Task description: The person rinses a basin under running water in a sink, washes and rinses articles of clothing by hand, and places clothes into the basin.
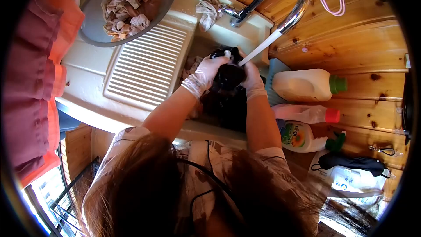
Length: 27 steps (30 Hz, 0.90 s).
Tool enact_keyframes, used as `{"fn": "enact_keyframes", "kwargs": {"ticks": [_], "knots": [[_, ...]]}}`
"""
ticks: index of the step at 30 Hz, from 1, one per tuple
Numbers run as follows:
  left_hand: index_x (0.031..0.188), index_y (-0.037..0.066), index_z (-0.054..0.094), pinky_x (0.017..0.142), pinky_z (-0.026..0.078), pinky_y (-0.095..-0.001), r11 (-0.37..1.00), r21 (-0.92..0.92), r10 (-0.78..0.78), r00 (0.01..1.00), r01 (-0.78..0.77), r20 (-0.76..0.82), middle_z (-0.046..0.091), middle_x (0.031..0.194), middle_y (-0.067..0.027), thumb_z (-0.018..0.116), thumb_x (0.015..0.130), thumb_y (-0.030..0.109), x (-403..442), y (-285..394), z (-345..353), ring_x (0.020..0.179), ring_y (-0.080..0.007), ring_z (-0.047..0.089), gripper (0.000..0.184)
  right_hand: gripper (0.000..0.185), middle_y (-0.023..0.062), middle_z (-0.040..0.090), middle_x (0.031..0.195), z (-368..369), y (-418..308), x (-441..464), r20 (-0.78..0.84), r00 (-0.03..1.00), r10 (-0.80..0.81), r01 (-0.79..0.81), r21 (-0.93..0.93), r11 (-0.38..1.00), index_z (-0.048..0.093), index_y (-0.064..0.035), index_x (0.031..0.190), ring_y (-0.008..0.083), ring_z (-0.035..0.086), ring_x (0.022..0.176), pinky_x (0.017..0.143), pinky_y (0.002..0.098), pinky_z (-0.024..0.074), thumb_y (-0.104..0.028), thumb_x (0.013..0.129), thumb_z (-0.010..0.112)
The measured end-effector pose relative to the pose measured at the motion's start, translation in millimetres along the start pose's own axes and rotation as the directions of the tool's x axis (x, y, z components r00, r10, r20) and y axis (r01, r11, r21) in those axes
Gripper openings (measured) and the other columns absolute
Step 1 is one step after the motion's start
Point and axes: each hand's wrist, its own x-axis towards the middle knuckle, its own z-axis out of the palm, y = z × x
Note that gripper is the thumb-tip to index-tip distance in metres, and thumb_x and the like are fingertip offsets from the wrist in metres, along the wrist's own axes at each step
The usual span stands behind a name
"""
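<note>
Both my hands wear thin whitish gloves and grip a wet black cloth (230, 77) over the sink basin. My left hand (209, 72) is closed on its left side, thumb on top. On its right side is my right hand (252, 77), closed too, its fingers partly hidden behind the cloth. Water from the chrome faucet (291, 19) pours onto the cloth between my hands. More dark fabric (226, 109) hangs or lies below in the basin. Some pinkish-beige cloth (191, 66) shows in the basin beside my left hand.
Left of the basin lies a ribbed washboard (149, 59). A grey bowl (164, 6) holds crumpled beige cloths. One wet cloth (208, 13) sits by the faucet base. Along the right stand a green-capped jug (302, 84), a red-capped bottle (300, 113) and a spray bottle (298, 137).
</note>
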Motion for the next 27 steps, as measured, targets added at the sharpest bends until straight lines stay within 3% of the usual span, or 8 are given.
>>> {"fn": "enact_keyframes", "kwargs": {"ticks": [2, 6, 11, 16, 20, 22, 23, 27], "knots": [[0.105, 0.001, 0.062, 0.073, 0.055, -0.0338, 0.976, -0.179, -0.104, 0.987, 0.125, 0.122, 0.067, 0.093, -0.0108, 0.062, 0.085, 0.025, 3.1, 5.0, -3.6, 0.079, -0.0210, 0.066, 0.031, 0.026, 0.0044, 0.063, 0.090, 31.0, -5.9, -35.9, 0.032, 0.999, 0.009, -0.017, 0.271, 0.962, 0.059, -0.0064, 0.109, 0.0186, 0.061, 0.084, 0.078, 0.0333, 0.0526, -0.024, 0.090, 0.055], [0.119, 0.009, 0.057, 0.087, 0.046, -0.0504, 0.949, -0.158, -0.254, 0.958, 0.274, 0.132, 0.062, 0.111, -0.0116, 0.052, 0.087, 0.052, 5.6, 14.0, -12.6, 0.101, -0.0261, 0.060, 0.054, 0.018, 0.0037, 0.062, 0.091, 20.5, -20.8, -28.7, -0.109, 0.981, -0.163, 0.136, -0.217, 0.966, 0.059, -0.0070, 0.104, 0.0152, 0.060, 0.083, 0.074, 0.0274, 0.0512, -0.009, 0.086, 0.060], [0.130, 0.021, 0.046, 0.089, 0.024, -0.0742, 0.832, -0.245, -0.387, 0.837, 0.498, 0.386, 0.052, 0.130, -0.0075, 0.038, 0.079, 0.076, 6.5, 13.8, -18.5, 0.121, -0.0328, 0.045, 0.075, 0.020, 0.0045, 0.064, 0.099, 55.3, -17.9, -50.2, 0.183, 0.785, -0.592, 0.531, -0.692, 0.489, 0.061, -0.0030, 0.098, 0.0166, 0.058, 0.086, 0.081, 0.0299, 0.0475, 0.001, 0.079, 0.060], [0.095, 0.008, 0.059, 0.075, 0.050, -0.0293, 0.829, -0.415, -0.131, 0.852, 0.375, 0.508, 0.061, 0.090, -0.0074, 0.053, 0.089, 0.052, 25.0, -4.7, -12.0, 0.084, -0.0184, 0.056, 0.045, 0.029, 0.0088, 0.056, 0.106, 92.9, 28.1, -86.9, 0.579, 0.470, -0.666, 0.454, -0.806, -0.381, 0.064, -0.0140, 0.099, 0.0367, 0.048, 0.106, 0.089, 0.0451, 0.0408, -0.016, 0.070, 0.069], [0.097, 0.008, 0.058, 0.084, 0.048, -0.0315, 0.952, -0.049, 0.301, 0.901, -0.302, 0.313, 0.061, 0.089, -0.0059, 0.048, 0.093, 0.035, 60.5, -53.9, -32.4, 0.087, -0.0203, 0.057, 0.029, 0.020, 0.0122, 0.059, 0.097, 77.7, 32.2, -61.1, 0.566, 0.378, -0.733, 0.395, -0.814, -0.425, 0.066, -0.0067, 0.083, 0.0338, 0.052, 0.091, 0.086, 0.0448, 0.0405, -0.021, 0.071, 0.072], [0.102, 0.008, 0.062, 0.083, 0.050, -0.0334, 0.969, 0.122, 0.189, 0.964, -0.213, 0.186, 0.064, 0.093, -0.0059, 0.045, 0.094, 0.030, 64.8, -65.2, -39.2, 0.088, -0.0203, 0.061, 0.029, 0.031, 0.0188, 0.063, 0.088, 68.5, 6.6, -41.3, 0.207, 0.611, -0.764, 0.249, -0.966, -0.062, 0.064, -0.0021, 0.088, 0.0377, 0.058, 0.085, 0.080, 0.0435, 0.0443, -0.032, 0.079, 0.067], [0.101, 0.009, 0.063, 0.081, 0.051, -0.0359, 0.935, -0.203, -0.274, 0.956, 0.289, 0.100, 0.066, 0.094, -0.0059, 0.046, 0.092, 0.033, 40.9, -37.4, -20.6, 0.087, -0.0214, 0.063, 0.031, 0.036, 0.0213, 0.064, 0.087, 65.6, -0.2, -32.8, -0.113, 0.710, -0.695, 0.078, -0.968, 0.237, 0.063, -0.0006, 0.090, 0.0390, 0.059, 0.084, 0.078, 0.0432, 0.0455, -0.036, 0.082, 0.065], [0.102, 0.009, 0.064, 0.079, 0.052, -0.0392, 0.909, -0.335, -0.262, 0.965, 0.248, 0.005, 0.068, 0.094, -0.0085, 0.047, 0.091, 0.036, 6.9, -15.1, 2.6, 0.083, -0.0231, 0.066, 0.034, 0.038, 0.0223, 0.064, 0.089, 40.8, 20.2, -8.8, -0.062, 0.673, -0.737, 0.153, -0.963, 0.220, 0.064, -0.0005, 0.096, 0.0372, 0.060, 0.088, 0.081, 0.0398, 0.0466, -0.036, 0.083, 0.064]]}}
